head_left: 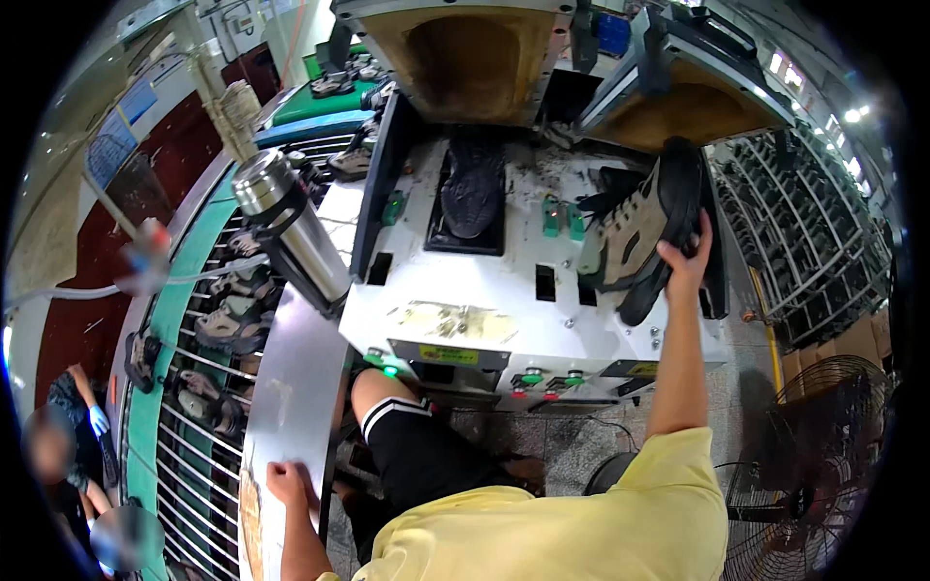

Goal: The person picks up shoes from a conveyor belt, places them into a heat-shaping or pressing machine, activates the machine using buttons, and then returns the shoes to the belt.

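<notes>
Two yellow labels (449, 355) below one held shoe (636, 230)

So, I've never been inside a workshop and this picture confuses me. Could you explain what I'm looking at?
There is no robot here, just a person's own two hands. The one picture comes from a wide camera on their head, looking down, so straight edges curve near the rim.

In front stands a white-topped machine with two lids raised: a left lid and a right lid, both hollowed and tan inside. On its left half lies a black, sole-shaped form.

The right hand holds a beige-and-black sneaker, tilted, over the machine's right half. The left hand is curled at the steel ledge. A steel thermos stands left of the machine, with more sneakers beyond.
</notes>
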The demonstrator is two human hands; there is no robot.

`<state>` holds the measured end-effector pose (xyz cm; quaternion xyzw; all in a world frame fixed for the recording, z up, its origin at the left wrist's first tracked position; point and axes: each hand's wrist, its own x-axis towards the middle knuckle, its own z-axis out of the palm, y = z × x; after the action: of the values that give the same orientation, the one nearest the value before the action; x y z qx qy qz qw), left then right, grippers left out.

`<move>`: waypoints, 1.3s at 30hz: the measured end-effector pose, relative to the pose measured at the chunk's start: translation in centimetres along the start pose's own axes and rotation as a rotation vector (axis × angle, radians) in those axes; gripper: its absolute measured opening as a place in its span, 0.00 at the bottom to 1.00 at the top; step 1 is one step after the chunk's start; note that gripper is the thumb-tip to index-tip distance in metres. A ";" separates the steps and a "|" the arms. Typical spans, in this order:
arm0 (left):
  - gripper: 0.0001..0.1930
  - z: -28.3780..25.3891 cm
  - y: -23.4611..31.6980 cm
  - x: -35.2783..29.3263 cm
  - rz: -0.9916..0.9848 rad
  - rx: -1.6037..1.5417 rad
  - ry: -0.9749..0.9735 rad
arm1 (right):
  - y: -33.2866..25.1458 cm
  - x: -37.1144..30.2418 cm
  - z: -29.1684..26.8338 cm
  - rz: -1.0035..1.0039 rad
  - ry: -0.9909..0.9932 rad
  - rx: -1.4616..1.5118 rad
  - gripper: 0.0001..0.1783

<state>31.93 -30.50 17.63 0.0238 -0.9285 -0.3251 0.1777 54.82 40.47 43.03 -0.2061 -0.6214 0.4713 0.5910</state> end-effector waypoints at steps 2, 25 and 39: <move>0.09 1.2 0.9 0.0 -0.028 0.040 0.014 | -0.9 5.1 -2.4 -0.049 0.006 -0.210 0.56; 0.10 1.4 -0.2 -0.3 -0.069 0.226 0.031 | 9.3 18.7 2.1 0.417 -0.359 -1.327 0.49; 0.10 11.0 24.1 -7.3 -0.188 -0.350 -0.903 | 5.9 5.6 -8.1 -0.240 -0.186 -0.998 0.18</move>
<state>36.72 -3.81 22.07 -0.0659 -0.8380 -0.4688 -0.2715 59.40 50.55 39.97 -0.3474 -0.8395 0.0630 0.4129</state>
